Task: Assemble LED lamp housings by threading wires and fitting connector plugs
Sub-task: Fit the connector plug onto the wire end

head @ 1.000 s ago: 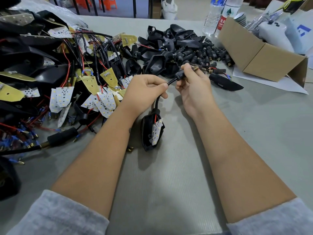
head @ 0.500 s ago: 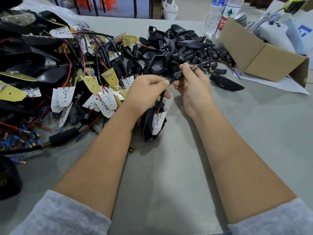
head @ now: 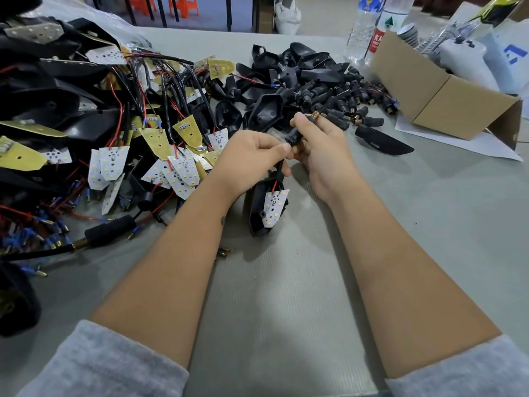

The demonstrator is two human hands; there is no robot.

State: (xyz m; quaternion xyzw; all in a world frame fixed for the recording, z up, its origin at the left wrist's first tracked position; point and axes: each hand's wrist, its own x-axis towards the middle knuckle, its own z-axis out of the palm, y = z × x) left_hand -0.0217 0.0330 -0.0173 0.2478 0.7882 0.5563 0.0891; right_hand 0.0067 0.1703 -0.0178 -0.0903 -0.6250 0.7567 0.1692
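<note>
On a grey table [head: 286, 310] with a finely ribbed top, both hands work close together near the middle. Curled into a fist, the left hand [head: 249, 156] pinches the black plug [head: 294, 136] and the wire below it, while the right hand [head: 323, 144] pinches the plug's upper end, where a brass thread [head: 314, 114] sticks out beyond the fingers. From the plug the wire drops to a black housing [head: 259, 207] hanging just under the left hand, a white LED board [head: 274, 206] lying in its open side; its lower tip is at or just above the table. Left of the hands lies a heap of wired boards [head: 160, 156], behind them a pile of empty shells and plugs [head: 309, 78]. A cardboard box [head: 446, 101] stands at the far right beside two water bottles [head: 369, 27]. Beyond the table's far edge are a concrete floor, dark table legs and orange stools [head: 169, 4].
</note>
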